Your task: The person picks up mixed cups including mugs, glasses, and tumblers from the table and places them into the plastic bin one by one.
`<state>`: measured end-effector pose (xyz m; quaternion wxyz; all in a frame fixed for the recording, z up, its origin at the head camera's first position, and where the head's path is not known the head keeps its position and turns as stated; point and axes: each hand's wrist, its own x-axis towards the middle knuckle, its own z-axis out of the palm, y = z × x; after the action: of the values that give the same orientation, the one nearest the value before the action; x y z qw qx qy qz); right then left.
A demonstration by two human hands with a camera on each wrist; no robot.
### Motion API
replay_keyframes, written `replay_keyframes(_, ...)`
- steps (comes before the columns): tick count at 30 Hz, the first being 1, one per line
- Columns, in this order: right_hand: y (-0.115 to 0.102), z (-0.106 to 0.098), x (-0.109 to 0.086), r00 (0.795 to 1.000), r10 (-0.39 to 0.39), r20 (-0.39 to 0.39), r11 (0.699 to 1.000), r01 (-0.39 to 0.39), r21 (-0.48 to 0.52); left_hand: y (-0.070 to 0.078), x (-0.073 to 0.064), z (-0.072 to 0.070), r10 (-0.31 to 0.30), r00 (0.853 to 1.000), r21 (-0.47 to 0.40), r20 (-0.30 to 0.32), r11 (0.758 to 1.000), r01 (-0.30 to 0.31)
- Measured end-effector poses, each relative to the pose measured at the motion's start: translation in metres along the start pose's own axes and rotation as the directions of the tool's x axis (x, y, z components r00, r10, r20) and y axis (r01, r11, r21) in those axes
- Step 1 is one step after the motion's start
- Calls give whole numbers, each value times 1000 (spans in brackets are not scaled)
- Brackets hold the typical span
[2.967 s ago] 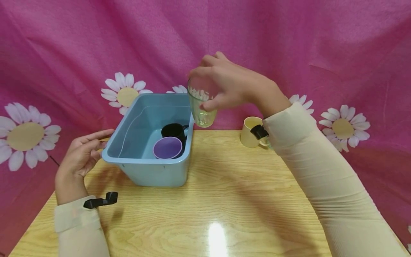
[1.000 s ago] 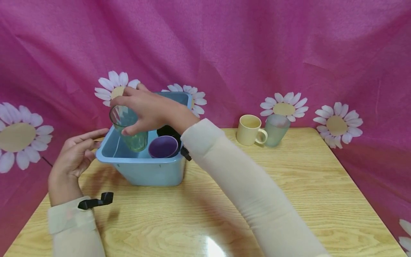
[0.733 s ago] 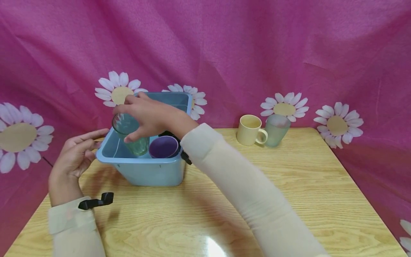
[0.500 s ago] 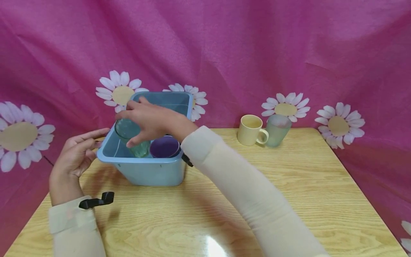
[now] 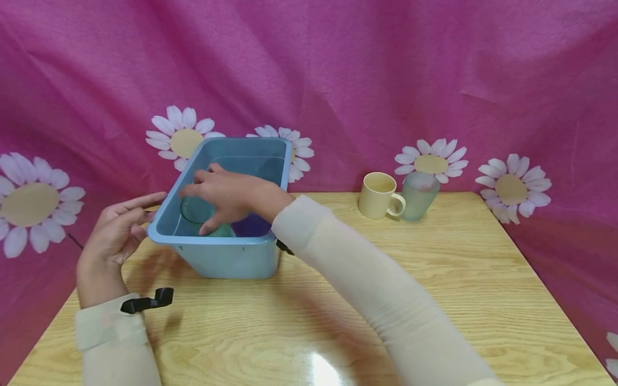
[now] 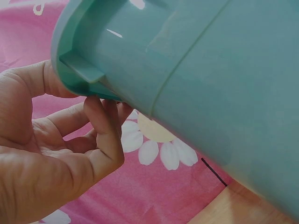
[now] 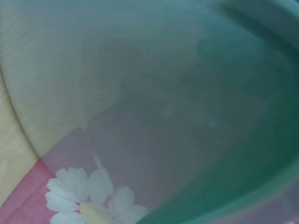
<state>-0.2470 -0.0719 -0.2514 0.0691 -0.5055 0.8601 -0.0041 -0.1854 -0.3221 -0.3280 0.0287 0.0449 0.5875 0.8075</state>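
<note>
The green glass (image 5: 193, 209) is inside the blue basin (image 5: 207, 240), in its near left part, directly beneath the right hand (image 5: 232, 194). The fingers (image 5: 190, 190) of that hand are spread around the glass and grip it from above, with the thumb on the near side and the other fingers reaching across to the far side. The mouth of the glass sits below the level of the basin's rim; whether its base touches the basin floor cannot be told. Just to the right of the glass, also inside the basin, is a purple cup (image 5: 252, 226), partly covered by the right hand and wrist.

The left hand (image 5: 113, 231) is at the left side of the basin, outside it. Its fingers are bent and hold the rim's lip, one fingertip touching the underside.

The basin stands upright on the wooden tabletop (image 5: 410, 279). Well apart from it, toward the back right, a yellow mug (image 5: 374, 197) stands upright, its handle turned toward a frosted glass (image 5: 419, 197) just beside it. A pink cloth (image 5: 347, 80) with daisies hangs behind. The right wrist view is mostly a hazy blue-green surface, too blurred to read.
</note>
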Motion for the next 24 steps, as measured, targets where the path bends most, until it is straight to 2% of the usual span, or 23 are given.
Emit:
replay_keyframes(11, 3, 17, 6, 1000, 1, 18, 998, 0, -59, -1, -1, -1, 6, 1000, -5, 8, 1000, -6)
replay_keyframes(18, 4, 25, 10, 999, -12, 47, 994, 17, -108, 0, 0, 0, 2, 1000, 15, -14, 1000, -2)
replay_keyframes(24, 7, 31, 12, 998, -21, 64, 995, 27, -95, -1, 0, -1, 16, 1000, -7, 13, 1000, -16)
